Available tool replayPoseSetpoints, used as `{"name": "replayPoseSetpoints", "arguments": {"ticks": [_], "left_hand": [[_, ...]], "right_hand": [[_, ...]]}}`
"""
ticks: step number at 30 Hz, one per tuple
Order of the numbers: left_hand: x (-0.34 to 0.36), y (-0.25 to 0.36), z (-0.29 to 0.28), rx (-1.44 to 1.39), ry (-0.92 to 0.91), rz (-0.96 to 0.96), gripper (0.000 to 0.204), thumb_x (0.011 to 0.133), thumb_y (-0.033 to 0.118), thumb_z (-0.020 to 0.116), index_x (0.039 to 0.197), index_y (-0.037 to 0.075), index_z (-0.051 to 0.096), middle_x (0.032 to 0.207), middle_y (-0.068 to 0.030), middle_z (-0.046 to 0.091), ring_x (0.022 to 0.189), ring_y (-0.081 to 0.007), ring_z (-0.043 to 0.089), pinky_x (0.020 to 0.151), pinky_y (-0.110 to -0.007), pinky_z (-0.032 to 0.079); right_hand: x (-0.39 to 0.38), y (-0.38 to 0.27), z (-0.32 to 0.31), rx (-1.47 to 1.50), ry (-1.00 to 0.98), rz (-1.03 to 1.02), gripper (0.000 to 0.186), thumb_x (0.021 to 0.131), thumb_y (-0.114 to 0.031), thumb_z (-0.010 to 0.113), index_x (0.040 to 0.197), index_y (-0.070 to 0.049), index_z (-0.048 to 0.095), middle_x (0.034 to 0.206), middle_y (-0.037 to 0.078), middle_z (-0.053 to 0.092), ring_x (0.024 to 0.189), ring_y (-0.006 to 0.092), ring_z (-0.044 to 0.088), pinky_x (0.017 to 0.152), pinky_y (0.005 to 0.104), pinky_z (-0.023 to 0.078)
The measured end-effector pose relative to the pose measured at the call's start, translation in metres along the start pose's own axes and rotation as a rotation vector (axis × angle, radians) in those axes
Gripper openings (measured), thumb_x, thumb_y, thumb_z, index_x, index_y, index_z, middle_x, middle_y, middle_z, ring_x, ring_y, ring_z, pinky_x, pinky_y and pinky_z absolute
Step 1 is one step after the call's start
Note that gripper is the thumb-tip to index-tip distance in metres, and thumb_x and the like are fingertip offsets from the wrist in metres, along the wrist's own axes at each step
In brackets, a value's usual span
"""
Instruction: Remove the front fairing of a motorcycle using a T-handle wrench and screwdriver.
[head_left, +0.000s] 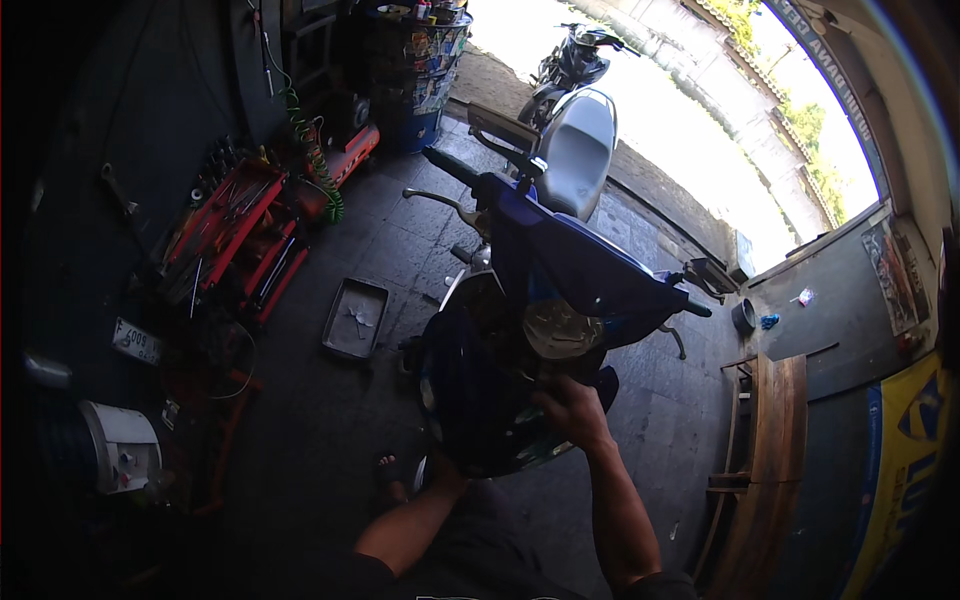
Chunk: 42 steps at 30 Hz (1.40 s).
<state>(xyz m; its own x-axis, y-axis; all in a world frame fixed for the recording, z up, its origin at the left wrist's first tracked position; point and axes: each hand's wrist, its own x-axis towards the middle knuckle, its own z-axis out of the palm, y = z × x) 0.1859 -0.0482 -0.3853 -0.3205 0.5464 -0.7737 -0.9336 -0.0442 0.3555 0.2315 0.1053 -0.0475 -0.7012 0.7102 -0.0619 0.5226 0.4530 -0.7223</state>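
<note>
In front of me stands a motorbike with a dark blue handlebar cowl [580, 245] and a clear headlight [563, 330]. Below the headlight is a glossy dark front panel [480, 420], tilted toward me, with a dark opening at its upper left. My right hand [575, 408] is closed at this panel's upper right, just under the headlight; whatever its fingers grip is too dark to make out. My left hand [450, 474] reaches to the panel's lower edge, where its fingers are hidden. A bare brake lever [440, 200] juts out on the left of the handlebar.
Left of the motorbike, a shallow metal tray [356, 318] with small pieces lies on the tiled floor. Beyond it are a red tool rack [225, 230] and a red compressor [355, 150]. Another motorbike [575, 145] stands behind. At right is a wooden bench [775, 420].
</note>
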Motion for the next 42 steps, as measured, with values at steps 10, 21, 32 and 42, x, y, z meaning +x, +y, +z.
{"name": "replayPoseSetpoints", "arguments": {"ticks": [10,21,32,42], "left_hand": [[-0.047,0.026,-0.052,-0.121,-0.3,-0.235,0.056,0.099,0.046,0.032,0.128,0.004,0.052,0.124,-0.012,0.055,0.111,-0.0241,0.054,0.093,-0.037,0.042],[-0.06,0.108,-0.089,-0.316,-0.842,-0.365,0.055,0.099,0.047,0.033,0.127,0.003,0.053,0.123,-0.0123,0.055,0.111,-0.0243,0.054,0.092,-0.038,0.043],[-0.135,0.194,-0.061,0.409,0.061,0.886,0.053,0.1,0.044,0.03,0.095,0.0,0.06,0.096,-0.0115,0.062,0.093,-0.0205,0.058,0.085,-0.034,0.043],[-0.219,0.19,-0.012,0.721,-0.375,0.962,0.074,0.095,0.062,0.027,0.051,0.004,0.037,0.054,-0.0089,0.048,0.056,-0.0205,0.049,0.059,-0.032,0.042]], "right_hand": [[-0.104,0.004,0.017,-0.07,-0.102,0.056,0.027,0.079,-0.024,0.074,0.09,-0.005,0.058,0.073,0.017,0.066,0.07,0.0356,0.066,0.059,0.0403,0.052],[-0.174,0.002,0.054,0.041,-0.109,0.032,0.026,0.077,-0.02,0.077,0.089,-0.007,0.058,0.073,0.013,0.067,0.067,0.0303,0.068,0.057,0.0365,0.053],[-0.208,0.003,0.073,0.125,-0.082,0.108,0.027,0.075,-0.02,0.079,0.089,-0.005,0.06,0.078,0.012,0.067,0.069,0.0284,0.068,0.061,0.0337,0.053],[-0.228,0.028,0.079,0.098,-0.113,0.179,0.03,0.071,-0.013,0.082,0.089,-0.003,0.061,0.082,0.012,0.069,0.078,0.0252,0.071,0.067,0.0306,0.055]]}}
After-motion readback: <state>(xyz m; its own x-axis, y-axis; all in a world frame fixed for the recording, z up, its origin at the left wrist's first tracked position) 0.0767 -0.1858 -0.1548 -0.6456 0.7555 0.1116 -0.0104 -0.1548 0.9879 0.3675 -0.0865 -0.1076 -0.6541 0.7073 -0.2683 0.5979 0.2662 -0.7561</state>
